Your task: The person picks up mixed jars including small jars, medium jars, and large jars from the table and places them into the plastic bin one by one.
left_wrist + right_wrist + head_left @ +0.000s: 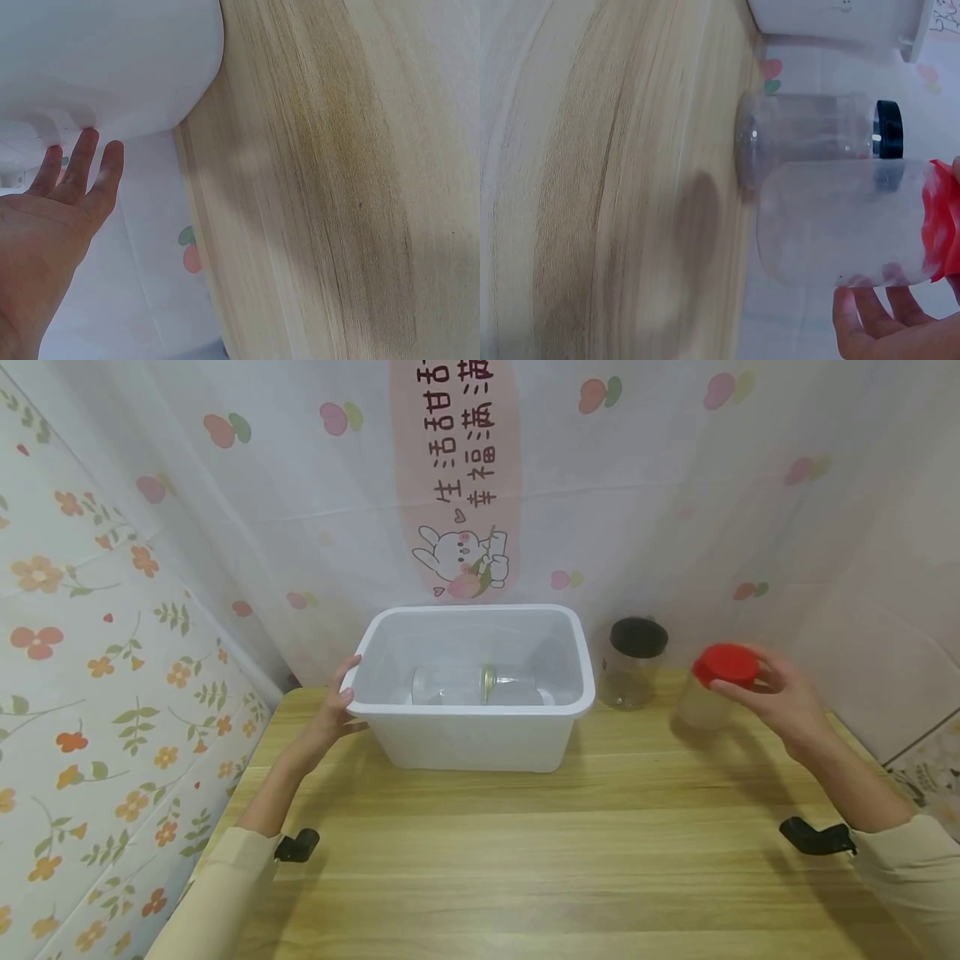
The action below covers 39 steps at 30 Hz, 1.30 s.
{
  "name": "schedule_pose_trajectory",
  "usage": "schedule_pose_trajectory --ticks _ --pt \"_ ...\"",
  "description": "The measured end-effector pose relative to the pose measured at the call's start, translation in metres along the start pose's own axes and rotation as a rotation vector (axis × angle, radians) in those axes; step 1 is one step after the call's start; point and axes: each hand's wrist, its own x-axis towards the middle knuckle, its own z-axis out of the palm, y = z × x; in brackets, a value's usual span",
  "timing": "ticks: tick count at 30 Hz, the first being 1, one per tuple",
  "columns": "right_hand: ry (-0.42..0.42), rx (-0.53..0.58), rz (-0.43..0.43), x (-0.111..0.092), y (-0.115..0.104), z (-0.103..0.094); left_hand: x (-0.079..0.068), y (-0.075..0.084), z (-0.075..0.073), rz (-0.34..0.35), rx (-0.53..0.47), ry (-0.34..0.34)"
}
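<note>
A white plastic bin (472, 739) stands at the back of the table. My left hand (327, 714) holds its left rim, and in the left wrist view three fingers (81, 165) touch the outer wall beneath the rim. Inside the bin, clear jars (446, 685) lie on their sides, with a gold lid (488, 683) between them. On the right, my right hand (787, 702) grips a translucent jar (847, 225) by its red lid (729, 665). This jar looks slightly tilted and just off the table. Its fingertips touch the jar's side in the right wrist view.
A clear jar with a black lid (638, 637) stands between the bin and the held jar. The wooden table (480, 860) runs back to a printed curtain (675, 510). Floral cloth (112, 693) hangs at the left side.
</note>
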Motion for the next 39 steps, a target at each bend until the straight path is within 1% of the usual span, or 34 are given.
schedule_pose_trajectory --ticks 2,10,17,31,39 --pt "-0.009 -0.001 -0.005 -0.001 -0.002 0.001 0.0 -0.001 0.0 0.0 -0.002 -0.001" --pt "-0.042 -0.017 0.024 -0.004 -0.01 0.004 0.001 -0.002 -0.002 -0.002 0.0 -0.004" --pt "-0.054 0.002 -0.026 -0.005 -0.013 0.012 0.0 -0.001 -0.001 0.013 0.001 -0.013" --pt "-0.099 0.022 -0.038 -0.005 -0.025 0.025 0.0 -0.001 0.0 -0.002 -0.001 0.0" --pt "-0.122 0.016 -0.044 -0.004 -0.035 0.035 0.001 0.0 0.0 0.0 0.002 0.0"
